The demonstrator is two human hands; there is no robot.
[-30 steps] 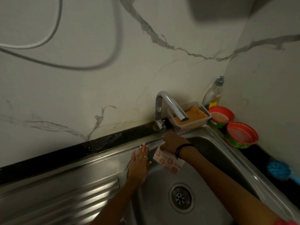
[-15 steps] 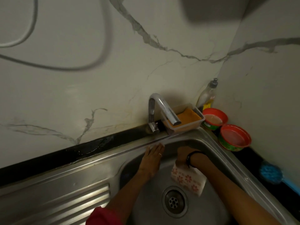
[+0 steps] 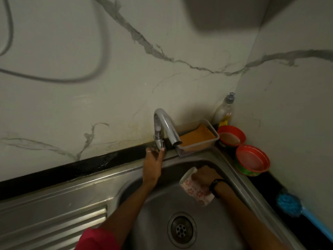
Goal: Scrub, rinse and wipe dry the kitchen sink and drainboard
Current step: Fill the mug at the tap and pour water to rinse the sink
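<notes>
The steel sink [image 3: 153, 210] fills the lower middle, its round drain [image 3: 181, 229] near the bottom and the ribbed drainboard [image 3: 54, 224] to the left. A chrome tap [image 3: 163, 128] rises at the sink's back rim. My left hand [image 3: 153, 165] reaches up to the tap's base, fingertips around the small lever there. My right hand [image 3: 204, 175] grips a white cloth with red flowers [image 3: 195, 191] and holds it against the sink's back right wall. No water shows at the spout.
A clear tray with an orange sponge [image 3: 197, 138] sits behind the tap. A dish soap bottle [image 3: 224, 112] stands in the corner beside two red-rimmed tubs [image 3: 252, 160]. A blue scrub brush [image 3: 290, 204] lies on the black counter at right.
My left hand rose from the sink's back wall to the base of the tap. My right hand carried the cloth from under the tap down and right into the basin.
</notes>
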